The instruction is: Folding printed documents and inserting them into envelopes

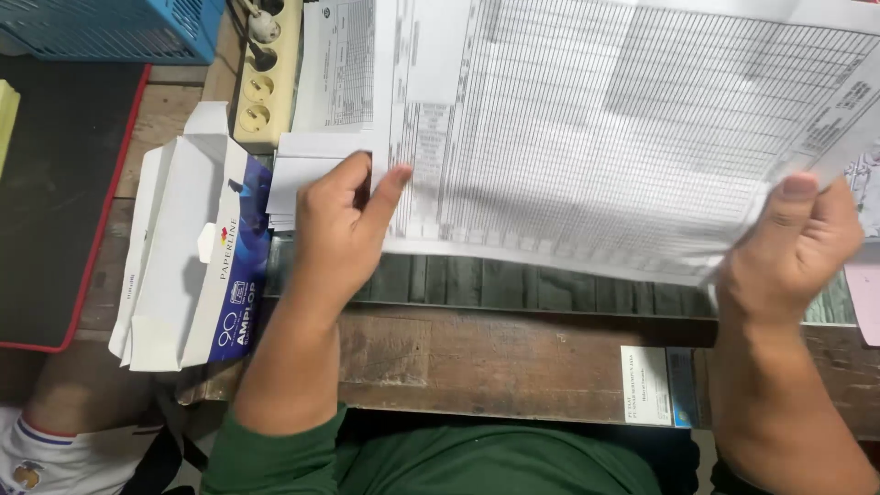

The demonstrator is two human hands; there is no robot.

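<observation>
Worn wooden desk (477,353) — evenly lit.

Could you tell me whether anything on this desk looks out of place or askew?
The envelope box at the left hangs over the wooden desk's edge, its flap torn open. The sheet of paper held by both hands is crumpled at the right hand.
</observation>
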